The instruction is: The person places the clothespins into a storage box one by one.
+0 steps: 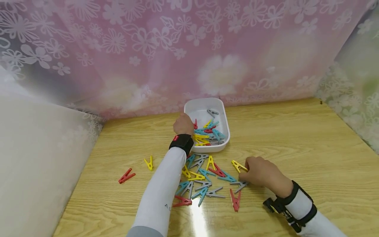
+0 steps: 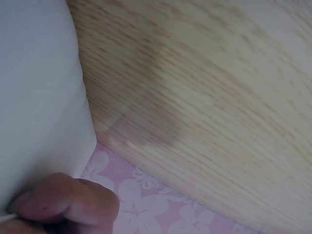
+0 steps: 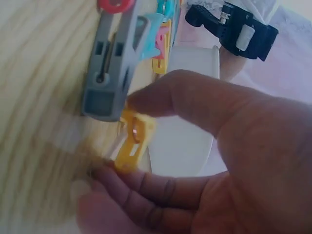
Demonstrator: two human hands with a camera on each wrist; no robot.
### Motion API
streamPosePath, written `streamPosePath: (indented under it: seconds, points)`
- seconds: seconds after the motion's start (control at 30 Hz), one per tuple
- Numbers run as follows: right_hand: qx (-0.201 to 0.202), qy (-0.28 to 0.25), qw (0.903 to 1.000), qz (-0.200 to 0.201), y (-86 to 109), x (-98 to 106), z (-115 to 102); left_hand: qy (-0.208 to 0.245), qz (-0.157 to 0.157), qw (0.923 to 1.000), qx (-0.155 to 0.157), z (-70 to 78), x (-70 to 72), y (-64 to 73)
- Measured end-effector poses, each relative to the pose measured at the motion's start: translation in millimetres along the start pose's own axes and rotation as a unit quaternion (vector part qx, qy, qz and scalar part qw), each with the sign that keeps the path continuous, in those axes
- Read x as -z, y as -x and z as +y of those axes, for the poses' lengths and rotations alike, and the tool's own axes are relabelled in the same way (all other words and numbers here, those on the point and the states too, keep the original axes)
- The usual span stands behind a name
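At the left wall of a white plastic tub (image 1: 227,125), my left hand (image 1: 183,124) grips the rim. In the left wrist view its curled fingers (image 2: 68,200) lie against the tub's white side (image 2: 39,97). My right hand (image 1: 263,172) is low over the table, holding a yellow clothespin (image 1: 238,166) by one end. The right wrist view places this yellow clothespin (image 3: 132,141) between thumb and fingers, with a grey clothespin (image 3: 105,73) close by. Red, yellow, blue and grey clothespins (image 1: 203,192) lie loosely between the hands.
Several mixed clothespins (image 1: 217,133) rest in the tub, mostly in its near half. A red clothespin (image 1: 126,176) and a yellow clothespin (image 1: 149,163) lie apart, left of my left arm. Behind the wooden table (image 1: 296,138) hangs a pink flowered cloth (image 1: 165,65).
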State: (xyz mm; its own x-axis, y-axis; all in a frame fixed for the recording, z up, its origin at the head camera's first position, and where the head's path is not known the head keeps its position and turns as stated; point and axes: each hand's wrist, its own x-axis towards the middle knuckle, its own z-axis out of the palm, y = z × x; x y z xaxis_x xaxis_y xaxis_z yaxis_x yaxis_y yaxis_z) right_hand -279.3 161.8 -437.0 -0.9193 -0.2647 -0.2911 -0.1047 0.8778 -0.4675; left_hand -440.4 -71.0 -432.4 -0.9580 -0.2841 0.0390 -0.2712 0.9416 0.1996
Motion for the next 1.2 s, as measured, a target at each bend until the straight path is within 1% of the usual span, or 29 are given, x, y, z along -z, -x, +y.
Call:
streamPosePath:
  seconds: [0.17,0.3,0.43,0.53,0.67,0.83,0.9,1.03,1.2]
  points:
    - [-0.005,0.006,0.9998,0.016,1.7,-3.8,-6.1,-0.007,0.002,1.0000,-0.001,-4.0,0.5,1.8]
    - [0.002,0.005,0.9996,0.026,0.9,-6.0,-8.5,-0.007,0.006,1.0000,0.004,-7.2,1.6,1.9]
    - [0.020,-0.017,0.9994,0.024,0.8,-3.2,-5.3,0.000,0.007,1.0000,0.006,-9.4,3.2,2.3]
    - [0.047,-0.039,0.9977,0.030,3.0,4.2,-3.4,0.001,0.005,1.0000,0.006,-10.3,4.0,2.8]
    - [0.080,-0.058,0.9931,0.064,6.9,20.3,-5.6,-0.010,0.005,0.9999,0.003,-10.3,5.0,4.3]
    - [0.092,-0.076,0.9850,0.125,5.9,41.1,-12.5,-0.006,0.024,0.9997,-0.004,-9.2,3.2,5.9]
    - [0.099,-0.080,0.9817,0.142,3.2,46.8,-15.3,-0.001,0.029,0.9996,-0.003,-8.8,2.4,6.1]
    - [0.109,-0.085,0.9771,0.162,-5.3,53.6,-20.2,0.001,0.025,0.9997,-0.001,-7.3,2.6,6.4]
    - [0.108,-0.083,0.9750,0.176,-18.9,55.8,-24.7,0.000,0.016,0.9998,-0.009,-4.2,3.3,8.1]
